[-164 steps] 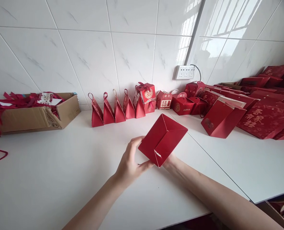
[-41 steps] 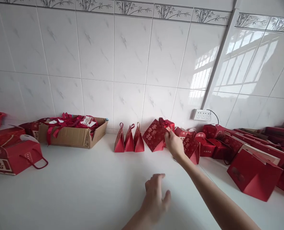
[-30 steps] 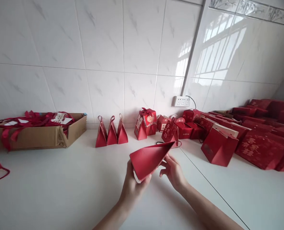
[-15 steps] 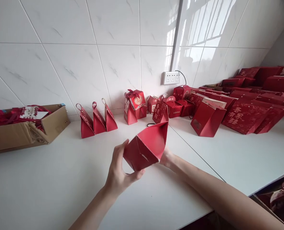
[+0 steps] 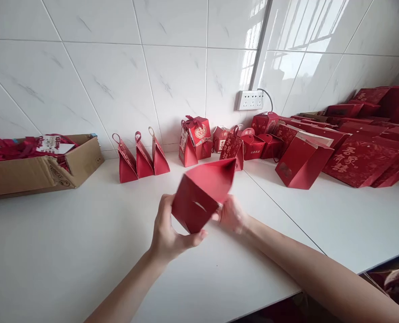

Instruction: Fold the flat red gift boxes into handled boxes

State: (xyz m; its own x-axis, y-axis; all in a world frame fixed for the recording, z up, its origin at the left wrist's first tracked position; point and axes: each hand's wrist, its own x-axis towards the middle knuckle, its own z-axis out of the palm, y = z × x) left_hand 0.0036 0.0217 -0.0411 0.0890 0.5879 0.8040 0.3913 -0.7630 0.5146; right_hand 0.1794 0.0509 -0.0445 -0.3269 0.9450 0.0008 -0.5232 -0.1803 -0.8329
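Note:
A red paper gift box (image 5: pixel 196 202), partly folded, is held tilted above the white table in front of me. Its near panel has a short slit, and the flap above stands open. My left hand (image 5: pixel 169 229) grips the box from the left, thumb below and fingers along its side. At its lower right corner is my right hand (image 5: pixel 232 215), touching or very close to the box. Blur and the box hide some of the right fingers, so their hold is unclear. Behind it stand three small red triangular boxes (image 5: pixel 144 161) with ribbon loops.
At left, an open cardboard box (image 5: pixel 81 157) holds red ribbons and tags. Small red decorated boxes (image 5: pixel 199 137) stand by the tiled wall, below a power socket (image 5: pixel 249 100). Rows of larger red gift bags (image 5: pixel 350 159) fill the right. A seam crosses the white table (image 5: pixel 85 251).
The gift box has turned slightly, with its slit panel facing me more. My right hand has come further into view from behind it. The camera view has shifted a little.

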